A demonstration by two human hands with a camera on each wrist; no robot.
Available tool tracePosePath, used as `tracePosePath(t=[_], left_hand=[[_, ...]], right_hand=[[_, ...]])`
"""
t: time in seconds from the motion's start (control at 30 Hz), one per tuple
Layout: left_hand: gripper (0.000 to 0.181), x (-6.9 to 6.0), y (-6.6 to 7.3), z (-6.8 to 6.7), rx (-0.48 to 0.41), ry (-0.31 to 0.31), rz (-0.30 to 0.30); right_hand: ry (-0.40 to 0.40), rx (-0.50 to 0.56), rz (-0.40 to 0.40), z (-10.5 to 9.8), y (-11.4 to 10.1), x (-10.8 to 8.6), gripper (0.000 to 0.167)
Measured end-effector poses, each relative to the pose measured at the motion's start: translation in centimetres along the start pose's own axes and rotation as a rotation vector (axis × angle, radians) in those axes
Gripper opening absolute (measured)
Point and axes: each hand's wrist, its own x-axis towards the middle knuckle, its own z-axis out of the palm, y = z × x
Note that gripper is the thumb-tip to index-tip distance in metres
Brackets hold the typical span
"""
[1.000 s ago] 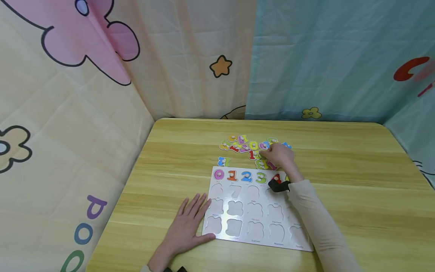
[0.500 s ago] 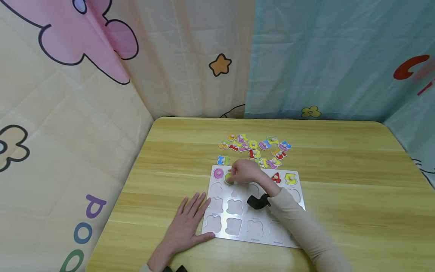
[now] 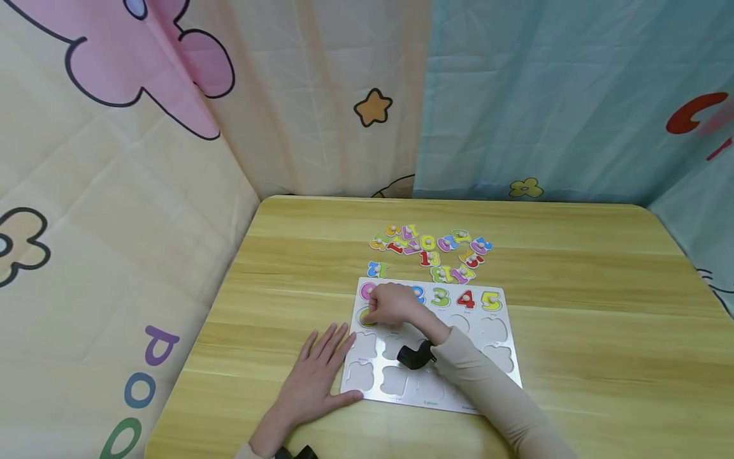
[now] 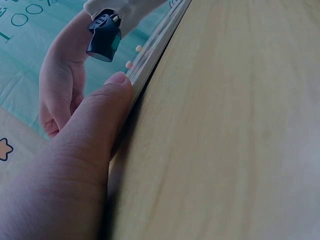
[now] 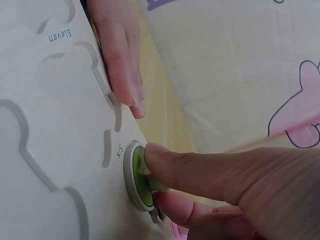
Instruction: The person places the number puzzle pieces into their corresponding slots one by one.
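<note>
Since the earlier head frame, the right hand (image 3: 392, 305) brings the green piece (image 3: 366, 318) left over the board (image 3: 381, 357); the left hand (image 3: 315, 376) lies spread. Left wrist: its thumb (image 4: 107, 107) meets the board's edge. Right wrist: I pinch the piece beside "Six" (image 5: 120, 151); "Eleven" (image 5: 60, 36) is legible. Judged step: seating; next, align and press.

Passage around the hands. Free room: the table (image 3: 608, 306) opens to the left of the left hand (image 3: 312, 386) and rightward beyond the right sleeve (image 3: 499, 395). Obstacles: this sleeve and its black wrist device (image 3: 414, 357) span the board (image 3: 478, 328) behind the right hand (image 3: 395, 304); only a narrow gap separates that hand, pinching the green piece (image 5: 142, 180), from the left fingertips; loose pieces (image 3: 428, 258) crowd the far side, ahead of both hands.
</note>
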Motion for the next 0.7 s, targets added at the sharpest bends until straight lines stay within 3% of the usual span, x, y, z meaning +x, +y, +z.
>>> tracePosePath(t=[0.3, 0.7], left_hand=[[0.096, 0.04, 0.02, -0.18, 0.01, -0.023, -0.003], [0.097, 0.08, -0.04, 0.04, -0.002, 0.002, 0.002]], right_hand=[[0.018, -0.014, -0.003, 0.22, -0.52, -0.04, 0.031], [0.011, -0.038, 0.006, 0.13, -0.52, 0.21, 0.031]])
